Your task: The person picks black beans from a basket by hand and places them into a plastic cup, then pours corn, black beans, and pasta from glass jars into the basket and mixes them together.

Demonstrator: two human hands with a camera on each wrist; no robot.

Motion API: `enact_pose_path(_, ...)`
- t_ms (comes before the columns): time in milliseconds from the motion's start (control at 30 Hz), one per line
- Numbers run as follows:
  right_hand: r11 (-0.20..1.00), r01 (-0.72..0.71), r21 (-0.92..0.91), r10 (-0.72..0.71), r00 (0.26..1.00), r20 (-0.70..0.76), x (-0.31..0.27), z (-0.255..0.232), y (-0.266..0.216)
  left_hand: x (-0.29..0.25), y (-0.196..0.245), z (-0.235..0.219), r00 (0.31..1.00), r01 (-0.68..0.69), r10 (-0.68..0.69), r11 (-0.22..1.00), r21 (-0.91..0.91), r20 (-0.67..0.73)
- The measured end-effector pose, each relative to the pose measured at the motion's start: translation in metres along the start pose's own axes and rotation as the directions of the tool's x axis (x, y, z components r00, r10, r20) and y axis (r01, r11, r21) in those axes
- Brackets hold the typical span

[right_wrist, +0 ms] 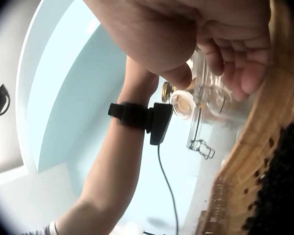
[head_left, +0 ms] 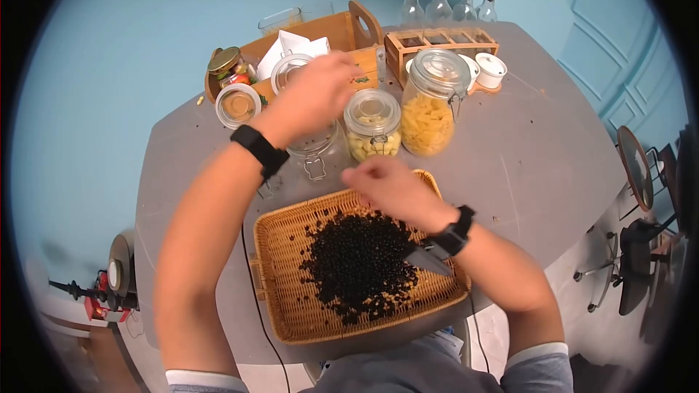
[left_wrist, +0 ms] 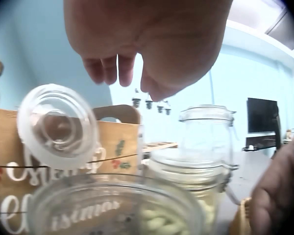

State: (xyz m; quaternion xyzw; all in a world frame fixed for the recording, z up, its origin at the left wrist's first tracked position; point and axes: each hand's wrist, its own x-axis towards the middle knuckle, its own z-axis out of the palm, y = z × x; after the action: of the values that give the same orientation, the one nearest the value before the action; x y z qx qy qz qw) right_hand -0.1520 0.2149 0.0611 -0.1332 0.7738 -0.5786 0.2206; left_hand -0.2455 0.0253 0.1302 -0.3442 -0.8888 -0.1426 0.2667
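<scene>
My left hand [head_left: 317, 91] hovers over an open clip-top glass jar [head_left: 318, 151], its fingers hanging loosely with nothing in them. That jar's round glass lid [left_wrist: 58, 126] stands swung back behind the mouth. Above the far rim of a wicker basket [head_left: 280, 324] is my right hand [head_left: 397, 188], loosely curled; nothing shows between its fingers [right_wrist: 255, 76]. A heap of small black beans [head_left: 357, 262] lies in the basket. A grey scoop-like tool [head_left: 431, 259] rests at the basket's right side, partly hidden by the right wrist.
Right of the open jar stand a lidded jar of pale yellow pieces [head_left: 373, 125] and a taller jar of penne pasta [head_left: 428, 120]. Behind are a wooden crate [head_left: 320, 29], a small round jar [head_left: 238, 105], a condiment rack [head_left: 444, 38] and several glass bottles [head_left: 439, 9].
</scene>
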Motion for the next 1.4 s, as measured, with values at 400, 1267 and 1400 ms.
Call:
enact_pose_path(400, 0.937, -0.169, 0.307, 0.198, 0.978, -0.066, 0.023, -0.045, 0.011, -0.013, 0.035, 0.028, 0.914, 0.073, 0.022, 0.974, -0.216, 0.404)
enact_pose_path(1267, 0.843, -0.067, 0.534, 0.125, 0.990, -0.073, 0.024, -0.032, 0.024, 0.006, 0.028, 0.022, 0.955, 0.148, -0.068, 0.953, -0.265, 0.289)
enact_pose_path(1400, 0.825, 0.002, 0.565, 0.055, 0.995, -0.083, 0.029, -0.033, 0.027, 0.019, 0.032, 0.020, 0.926, 0.287, -0.245, 0.951, -0.117, 0.287)
